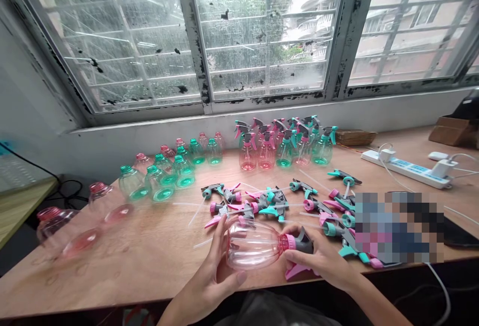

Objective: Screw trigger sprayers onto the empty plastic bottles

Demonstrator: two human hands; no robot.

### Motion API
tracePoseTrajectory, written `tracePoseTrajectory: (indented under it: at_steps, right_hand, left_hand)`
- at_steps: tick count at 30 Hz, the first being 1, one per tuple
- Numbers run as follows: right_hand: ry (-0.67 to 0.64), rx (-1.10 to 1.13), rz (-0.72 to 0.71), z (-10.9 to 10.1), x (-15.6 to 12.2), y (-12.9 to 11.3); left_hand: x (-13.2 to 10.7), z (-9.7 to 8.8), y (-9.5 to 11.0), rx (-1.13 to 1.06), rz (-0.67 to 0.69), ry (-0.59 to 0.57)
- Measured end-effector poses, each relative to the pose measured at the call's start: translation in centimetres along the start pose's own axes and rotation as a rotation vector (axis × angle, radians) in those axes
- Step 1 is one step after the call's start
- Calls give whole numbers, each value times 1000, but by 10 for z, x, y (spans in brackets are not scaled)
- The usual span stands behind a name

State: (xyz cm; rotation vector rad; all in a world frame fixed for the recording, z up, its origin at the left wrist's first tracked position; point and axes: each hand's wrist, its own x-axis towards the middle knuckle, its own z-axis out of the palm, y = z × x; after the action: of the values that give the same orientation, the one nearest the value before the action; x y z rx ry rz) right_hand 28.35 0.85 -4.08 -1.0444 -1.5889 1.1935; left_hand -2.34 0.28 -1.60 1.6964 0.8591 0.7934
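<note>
A clear pink spray bottle [254,246] lies sideways above the table's front edge, its base to the left. My left hand [215,271] cups the base end, thumb below and fingers behind. At the neck, my right hand [325,258] grips the grey-and-pink trigger sprayer [301,242], which sits on the bottle's mouth; whether it is screwed tight I cannot tell. Its pink trigger points down towards me. Just beyond both hands, loose trigger sprayers [275,203] in pink, teal and grey lie in a heap, with thin clear tubes attached.
Open-topped pink and green bottles [162,183] stand at the left. Bottles with sprayers fitted [285,154] stand in rows by the window wall. A white power strip [406,168] with plugs and cables lies right, near a brown box [454,131]. A blurred patch hides the right front.
</note>
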Motion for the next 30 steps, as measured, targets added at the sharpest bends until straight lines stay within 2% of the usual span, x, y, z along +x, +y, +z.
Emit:
tracePoseTrajectory:
  at_steps: [3,11,23,30]
  right_hand:
    - [-7,6,2,0,0,-1]
    - [-61,63,-22,1,0,-9]
    - [-37,79,8,1,1,-7]
    - [-82,111,12,2,1,-7]
  left_hand:
    - [-1,0,4,17,-35,2]
    - [5,6,16,-46,40,1]
    - [4,5,5,-85,133,-19]
    - [4,4,1,8,97,18]
